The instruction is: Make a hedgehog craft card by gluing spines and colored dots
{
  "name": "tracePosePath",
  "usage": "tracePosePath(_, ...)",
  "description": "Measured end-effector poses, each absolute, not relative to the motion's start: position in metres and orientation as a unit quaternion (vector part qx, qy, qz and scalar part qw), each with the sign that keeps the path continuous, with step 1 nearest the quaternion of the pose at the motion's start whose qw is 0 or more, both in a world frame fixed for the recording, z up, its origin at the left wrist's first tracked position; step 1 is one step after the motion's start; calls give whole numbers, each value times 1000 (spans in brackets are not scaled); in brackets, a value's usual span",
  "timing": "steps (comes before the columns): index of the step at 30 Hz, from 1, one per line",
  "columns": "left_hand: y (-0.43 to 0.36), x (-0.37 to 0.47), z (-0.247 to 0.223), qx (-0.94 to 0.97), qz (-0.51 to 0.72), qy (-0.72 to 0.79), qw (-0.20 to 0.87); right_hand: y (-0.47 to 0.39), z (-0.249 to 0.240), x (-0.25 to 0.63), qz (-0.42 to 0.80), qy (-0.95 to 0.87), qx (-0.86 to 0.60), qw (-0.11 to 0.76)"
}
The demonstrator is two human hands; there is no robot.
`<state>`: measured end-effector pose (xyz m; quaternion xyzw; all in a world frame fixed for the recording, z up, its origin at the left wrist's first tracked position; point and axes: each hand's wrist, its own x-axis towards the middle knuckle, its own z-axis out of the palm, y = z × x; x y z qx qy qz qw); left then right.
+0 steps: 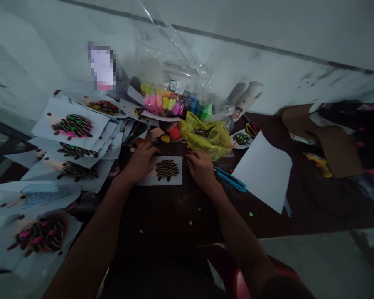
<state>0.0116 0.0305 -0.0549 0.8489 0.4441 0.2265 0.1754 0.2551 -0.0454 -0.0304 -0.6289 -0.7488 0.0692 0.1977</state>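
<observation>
1. Evidently, in the head view, the white card (148, 180) with its striped, seed-like hedgehog (167, 168) lies flat on the desk (171, 211), between both hands.
2. The left hand (143, 157) curls at its upper left; the right hand (202, 167) curls beside its right edge. I cannot tell whether either pinches anything.
3. Steadying the bare margins, off the spines, would probably work best.

brown cardboard (341, 151) beside a yellow tool (320, 164), perhaps a glue gun, before a smudged wall (286, 79)
</observation>
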Motion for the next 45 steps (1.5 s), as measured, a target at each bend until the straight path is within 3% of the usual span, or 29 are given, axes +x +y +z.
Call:
tracePosePath(16,28,10,-37,838,228,442,226,-44,-33,257,62,-750,-631,190)
tracePosePath(29,24,11,-35,832,220,452,234,-45,-36,253,65,-757,-598,255)
tracePosePath(38,26,13,-39,831,226,447,242,-46,-36,251,64,-765,-596,234)
tracePosePath(45,28,11,-46,834,251,439,219,-45,-30,255,47,-770,-621,139)
